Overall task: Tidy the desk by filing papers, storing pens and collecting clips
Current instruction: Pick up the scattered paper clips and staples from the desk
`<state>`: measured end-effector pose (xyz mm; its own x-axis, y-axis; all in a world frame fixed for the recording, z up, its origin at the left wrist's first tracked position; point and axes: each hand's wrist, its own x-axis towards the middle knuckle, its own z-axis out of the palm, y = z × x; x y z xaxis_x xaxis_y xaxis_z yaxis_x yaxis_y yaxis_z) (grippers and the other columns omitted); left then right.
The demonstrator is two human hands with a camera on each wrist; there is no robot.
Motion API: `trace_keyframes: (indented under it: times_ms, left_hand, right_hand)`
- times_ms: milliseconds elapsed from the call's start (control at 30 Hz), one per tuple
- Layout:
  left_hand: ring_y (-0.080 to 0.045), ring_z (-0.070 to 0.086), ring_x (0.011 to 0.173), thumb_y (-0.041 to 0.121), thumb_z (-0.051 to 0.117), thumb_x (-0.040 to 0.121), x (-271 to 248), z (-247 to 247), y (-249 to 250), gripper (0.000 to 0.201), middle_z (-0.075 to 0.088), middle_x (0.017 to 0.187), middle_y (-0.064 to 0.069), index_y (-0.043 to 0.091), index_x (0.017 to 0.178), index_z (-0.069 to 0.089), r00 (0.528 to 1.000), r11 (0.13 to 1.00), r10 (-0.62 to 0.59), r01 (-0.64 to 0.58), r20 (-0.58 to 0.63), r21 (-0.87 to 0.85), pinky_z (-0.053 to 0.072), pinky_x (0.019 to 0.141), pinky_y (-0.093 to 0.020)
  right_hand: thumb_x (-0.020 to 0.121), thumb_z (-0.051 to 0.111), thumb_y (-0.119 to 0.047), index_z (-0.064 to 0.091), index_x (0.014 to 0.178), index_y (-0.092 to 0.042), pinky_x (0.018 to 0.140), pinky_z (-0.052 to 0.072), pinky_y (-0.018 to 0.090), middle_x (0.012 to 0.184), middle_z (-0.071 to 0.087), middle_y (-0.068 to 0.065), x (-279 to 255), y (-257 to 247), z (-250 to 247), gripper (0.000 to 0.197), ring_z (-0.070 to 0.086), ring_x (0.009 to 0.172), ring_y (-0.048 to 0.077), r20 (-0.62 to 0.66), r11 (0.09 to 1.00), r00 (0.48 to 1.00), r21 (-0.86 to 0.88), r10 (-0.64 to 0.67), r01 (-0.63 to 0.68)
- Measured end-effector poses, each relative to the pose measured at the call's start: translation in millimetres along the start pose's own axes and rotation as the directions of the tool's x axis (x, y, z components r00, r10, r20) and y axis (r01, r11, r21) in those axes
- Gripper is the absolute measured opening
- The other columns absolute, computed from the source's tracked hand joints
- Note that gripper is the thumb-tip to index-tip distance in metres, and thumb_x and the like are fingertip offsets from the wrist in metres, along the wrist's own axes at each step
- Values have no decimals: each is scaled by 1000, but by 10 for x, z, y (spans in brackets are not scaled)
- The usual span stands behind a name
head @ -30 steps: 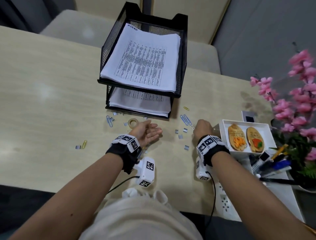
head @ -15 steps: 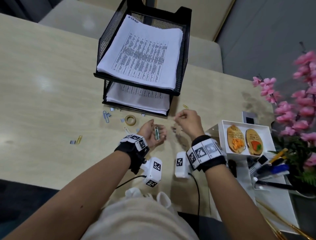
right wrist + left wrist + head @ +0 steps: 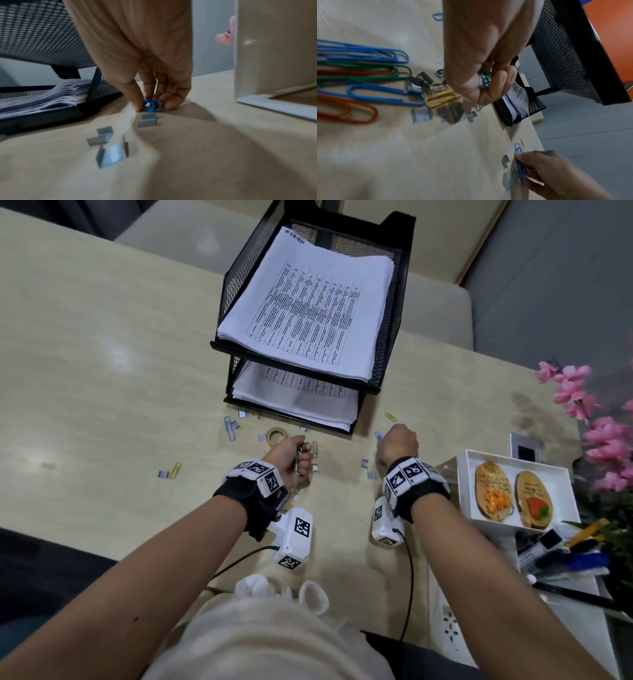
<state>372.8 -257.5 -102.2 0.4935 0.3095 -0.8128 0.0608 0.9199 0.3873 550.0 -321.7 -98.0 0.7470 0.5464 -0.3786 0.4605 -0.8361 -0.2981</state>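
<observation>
Paper tray (image 3: 394,313): black mesh, two tiers, upper centre of the head view; printed tables, text unreadable.
Left hand (image 3: 291,458): clenched round gathered clips (image 3: 485,79).
Right hand (image 3: 399,441): fingertips pinching blue paper clips (image 3: 152,106) on the desk (image 3: 102,378), centre right.
Staple blocks (image 3: 111,152): three before the right hand.

Both our forearms reach forward over the desk, wrists strapped in black bands with white marker blocks. Our left hand (image 3: 291,455) is turned thumb-up, its fingers (image 3: 501,79) curled into a loose fist round a small bunch of clips. Our right hand (image 3: 399,441) is lowered palm-down to the surface, knuckles up, thumb and fingertips (image 3: 137,100) pinching a blue clip against the desktop.
</observation>
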Motion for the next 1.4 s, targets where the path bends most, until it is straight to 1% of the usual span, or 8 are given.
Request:
trace_keyframes:
  times_ms: [133,267,567,833,1067,1200,1300,1400]
  left_hand:
    - [-12,50,28,28,29,100,33,50,-19,45,50,35,-1,11,62,46,998,999,40,-42,-46,-26,40,31,-11]
    - [-17,66,41,26,26,101,101,137,-74,41,67,47,-7,8,75,53,999,999,47,-47,-4,-20,52,43,-18]
    - [-7,34,25,35,26,100,50,-44,-3,44,39,35,5,18,61,38,997,997,-48,52,68,-55,25,30,-8]
    - [-5,36,25,31,26,100,-122,-584,286,41,40,35,5,16,64,39,999,985,50,-52,-15,-163,26,27,-9]
    - [-18,65,42,23,31,100,-155,-518,143,39,65,54,-10,6,70,50,996,978,81,-84,-21,-191,54,42,-20]
    - [-20,67,43,27,29,102,-146,-452,59,42,67,49,-12,3,75,51,998,989,50,-46,27,-143,54,44,-23]
    - [-18,63,38,28,29,100,-199,-469,36,43,64,47,-10,3,74,52,997,991,20,-10,80,-134,52,42,-19]
    - [-11,50,28,24,27,99,-251,-612,85,39,53,39,-2,9,69,47,999,997,12,-10,32,-80,41,34,-11]
  right_hand:
    - [85,53,-4,64,95,1,78,50,35,111,61,24,-184,-5,-76,16,60,97,38,-32,972,999,233,-7,14]
    - [81,64,0,64,74,-11,51,51,21,68,61,6,-519,-168,-127,12,57,49,10,55,836,983,535,-173,117]
    - [85,51,1,68,104,0,98,48,37,111,67,23,229,-129,-270,26,61,108,36,-160,933,987,350,-33,88]
    - [90,42,2,53,115,9,101,33,41,128,43,28,233,-139,-50,28,41,121,41,-45,990,992,-89,-116,111]
    - [85,45,3,62,91,-2,81,49,32,107,63,22,-416,-228,110,19,60,98,33,-40,966,997,245,-73,81]
    - [81,51,8,56,66,-15,50,39,1,68,58,0,-1010,-600,258,29,56,63,8,42,849,960,478,-278,226]
    - [83,47,8,58,68,-9,52,51,14,64,59,4,-1047,-767,345,25,63,58,1,48,824,960,527,-274,209]
    - [88,44,-3,60,78,-1,74,48,32,94,66,22,-888,-782,410,19,62,93,34,-25,938,985,300,-172,172]
